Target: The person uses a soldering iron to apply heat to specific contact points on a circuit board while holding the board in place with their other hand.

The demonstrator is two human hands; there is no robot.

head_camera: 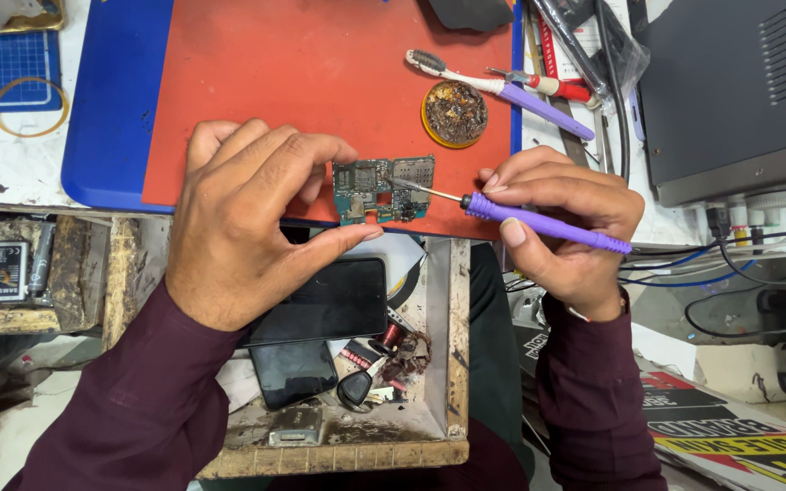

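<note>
From the head camera, looking straight down: a small green circuit board (384,191) lies at the near edge of the red work mat (320,82), which sits on a blue mat (115,100) on the desk. The left hand (247,227) is curled around the board's left side, thumb under its near edge and fingers arched over its top left corner, pinning it in place. The right hand (566,227) is closed around a purple-handled screwdriver (539,223), held like a pen. The tool's long axis runs nearly level, left to right, with the metal tip resting on the board's upper right part, so the board lies just left of the right hand and directly under the left fingers. The left hand is the nearer one to the board.

Toward the mat's far right edge sit a round tin of dark flux (455,114) and a toothbrush (493,86). Below the desk edge, an open wooden drawer (448,364) holds dark phones (320,305).
</note>
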